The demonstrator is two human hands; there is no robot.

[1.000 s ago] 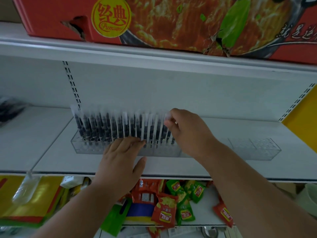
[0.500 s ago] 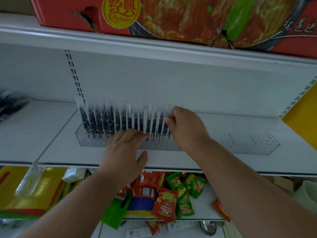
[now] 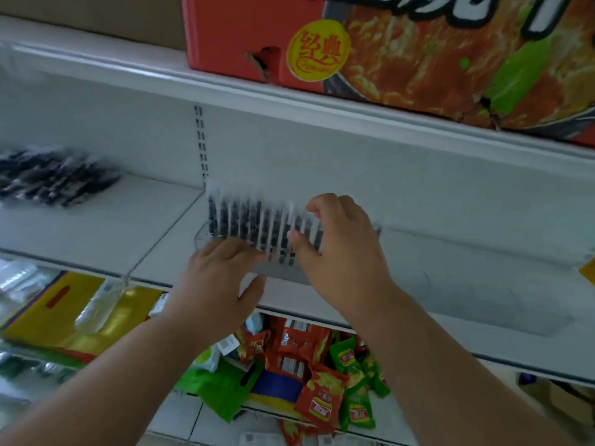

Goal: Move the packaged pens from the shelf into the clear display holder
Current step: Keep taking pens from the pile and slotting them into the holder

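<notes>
Red noodle carton (image 3: 402,56) above; snack packets (image 3: 322,375) below

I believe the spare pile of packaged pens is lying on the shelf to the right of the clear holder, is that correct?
Not quite: the head view shows the spare pile of packaged pens lying on the shelf to the left of the clear holder, not the right.

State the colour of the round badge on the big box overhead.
Yellow with red characters, the round badge sits on the orange-red box; head view.
</notes>
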